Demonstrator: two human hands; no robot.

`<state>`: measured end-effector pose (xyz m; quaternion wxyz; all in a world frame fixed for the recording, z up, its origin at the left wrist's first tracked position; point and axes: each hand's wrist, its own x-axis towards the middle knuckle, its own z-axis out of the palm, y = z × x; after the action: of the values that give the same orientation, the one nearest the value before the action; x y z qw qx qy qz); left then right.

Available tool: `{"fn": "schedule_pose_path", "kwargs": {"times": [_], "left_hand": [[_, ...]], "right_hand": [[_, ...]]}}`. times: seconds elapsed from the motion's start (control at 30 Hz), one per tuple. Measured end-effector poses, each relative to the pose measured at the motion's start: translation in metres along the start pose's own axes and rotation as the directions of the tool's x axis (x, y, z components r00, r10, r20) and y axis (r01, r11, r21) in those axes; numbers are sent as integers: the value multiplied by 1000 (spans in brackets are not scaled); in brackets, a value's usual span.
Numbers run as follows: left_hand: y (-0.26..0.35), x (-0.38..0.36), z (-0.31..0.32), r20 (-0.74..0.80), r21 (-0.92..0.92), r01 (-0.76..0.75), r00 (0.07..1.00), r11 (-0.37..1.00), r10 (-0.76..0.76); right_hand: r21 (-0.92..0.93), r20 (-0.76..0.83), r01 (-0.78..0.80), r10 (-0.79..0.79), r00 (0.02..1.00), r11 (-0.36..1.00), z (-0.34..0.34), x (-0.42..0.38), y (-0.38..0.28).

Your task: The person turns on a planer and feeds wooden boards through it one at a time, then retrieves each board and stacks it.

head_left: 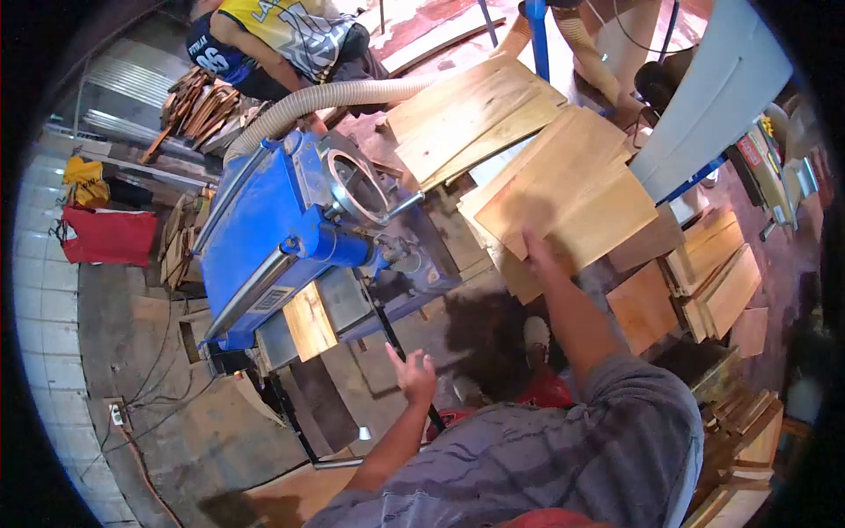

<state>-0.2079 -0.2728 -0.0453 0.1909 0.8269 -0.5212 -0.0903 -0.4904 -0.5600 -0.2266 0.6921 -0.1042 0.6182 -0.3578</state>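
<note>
My right hand [539,253] is at the near edge of a flat wooden board [554,180] on top of a stack. The thumb lies over the edge, and the other fingers are mostly hidden below it. My left hand [414,374] is in the air by the front of a blue planer [255,229], fingers apart, holding nothing. A short light board [309,322] sticks out of the planer onto its metal bed [343,297], just beyond my left hand. The planer's round handwheel [356,185] faces the board stack.
A ribbed hose [343,95] runs from the planer past a person in a yellow jersey [295,35]. More boards [471,114] lie behind the stack, with cut pieces [717,282] at the right. Cables [163,387] trail over the left floor. A grey panel [717,88] leans at upper right.
</note>
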Motion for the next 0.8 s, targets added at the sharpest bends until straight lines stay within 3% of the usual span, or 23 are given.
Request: {"fn": "schedule_pose_path", "kwargs": {"times": [0.07, 0.1, 0.23, 0.3, 0.33, 0.37, 0.4, 0.43, 0.47, 0.53, 0.6, 0.67, 0.7, 0.77, 0.8], "left_hand": [[5, -1, -3, -42, 9, -43, 998, 999, 43], [4, -3, -4, -39, 1, -30, 999, 1000, 30], [0, -1, 0, -53, -51, 14, 998, 999, -17], [-2, -2, -4, -68, -74, -65, 996, 995, 60], [-1, 0, -7, -108, -86, -15, 994, 996, 6], [1, 0, -11, -48, -124, 0, 999, 992, -6], [0, 0, -14, 13, -167, 11, 1000, 986, -9], [-4, 2, -15, -20, -181, 47, 998, 982, -51], [-10, 3, -15, -8, -261, 21, 1000, 965, -23], [-22, 8, -24, 10, -441, -23, 999, 897, 31], [-28, 15, -55, 7, -547, -30, 999, 837, 40], [-22, 9, -108, 62, -845, -76, 969, 530, 239], [-25, 1, -122, 50, -849, -83, 970, 521, 237], [-36, -14, -143, 36, -956, -43, 965, 292, 259], [-54, -17, -158, 33, -852, -42, 990, 521, 135]], "right_hand": [[372, 119, 173, -231, 966, 912, -12, -43, -20], [359, 119, 172, -228, 966, 917, -25, -60, -19], [113, 281, 266, -288, 915, 957, -81, -125, -4], [97, 267, 378, -389, 882, 921, -73, -208, -1], [-142, 300, 450, -395, 868, 881, -83, -225, 9], [-365, 337, 511, -401, 852, 779, -93, -238, 20], [-477, 409, 601, -443, 797, 641, -100, -252, 35], [-557, 482, 679, -479, 734, 478, -100, -261, 44], [-560, 517, 694, -464, 720, 452, -84, -282, 45], [-439, 409, 659, -518, 752, 611, -44, -346, 52], [-410, 474, 686, -502, 724, 601, -23, -369, 67], [-373, 578, 683, -418, 701, 628, 1, -399, 84], [-376, 584, 691, -422, 694, 618, 19, -412, 93], [-489, 709, 710, -243, 662, 507, 54, -436, 117], [-493, 755, 729, -183, 629, 475, 75, -442, 133]]}}
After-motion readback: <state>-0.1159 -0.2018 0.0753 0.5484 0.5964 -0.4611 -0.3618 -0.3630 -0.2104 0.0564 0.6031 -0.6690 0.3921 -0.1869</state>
